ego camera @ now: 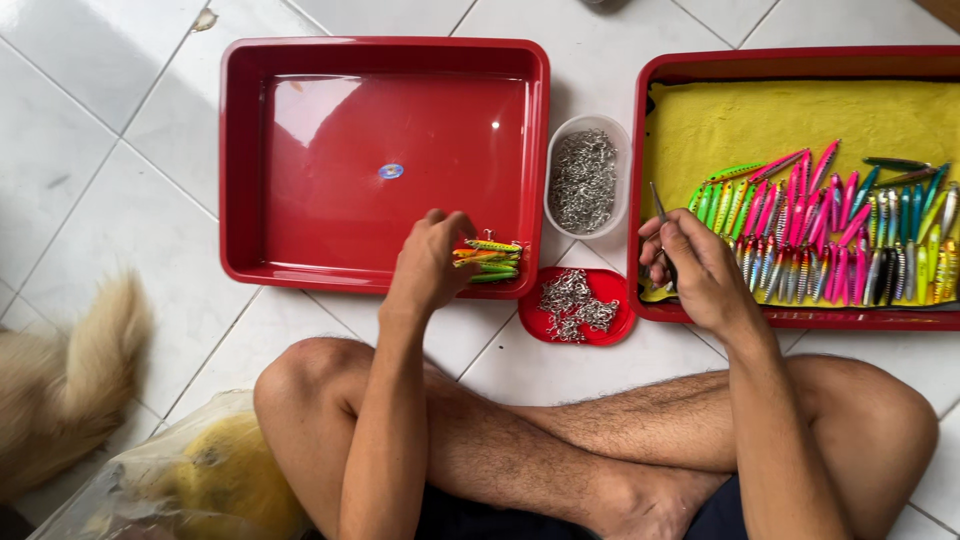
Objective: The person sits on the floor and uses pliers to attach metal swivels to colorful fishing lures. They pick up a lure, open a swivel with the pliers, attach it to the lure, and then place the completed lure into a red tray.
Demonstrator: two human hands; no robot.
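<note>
step: left hand [432, 262] fingers closed on finished yellow-green metal lures [490, 259], placing in empty red plastic tray [300, 150] | right hand [700, 270] fingers grip thin metal pliers [660, 212] | next: likely pick another lure from yellow-lined red tray [700, 64]

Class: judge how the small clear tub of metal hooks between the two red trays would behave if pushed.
The clear tub is well filled with metal hooks, so probably heavy for its size. On the smooth tile floor it would likely slide rather than tip.
</note>
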